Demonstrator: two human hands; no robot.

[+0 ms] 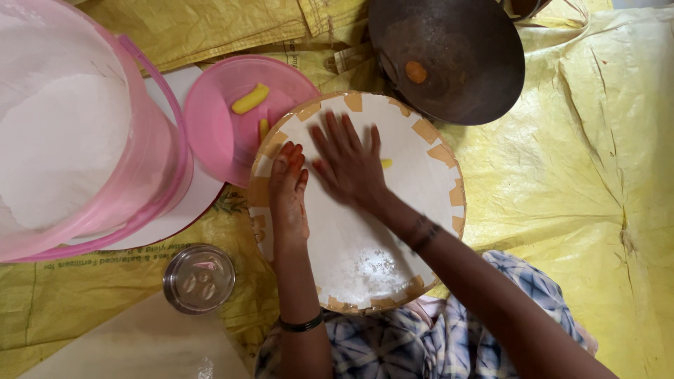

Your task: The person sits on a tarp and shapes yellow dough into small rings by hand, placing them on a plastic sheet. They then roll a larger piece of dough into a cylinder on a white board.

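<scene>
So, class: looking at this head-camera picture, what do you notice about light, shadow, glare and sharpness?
Head view: soft, even light with only faint shadows; the right hand is slightly smeared by motion blur on the round white board, and the left hand is sharper; the white powder in the pink bucket is nearly washed out; small glints show on the glass jar; the dark pan looks dull, without glare.

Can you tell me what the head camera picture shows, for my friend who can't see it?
A person's right hand presses flat on a round white board dusted with flour, with the left hand beside it at the board's edge. Nearby sit a pink lid holding yellow dough pieces and a dark pan.
</scene>
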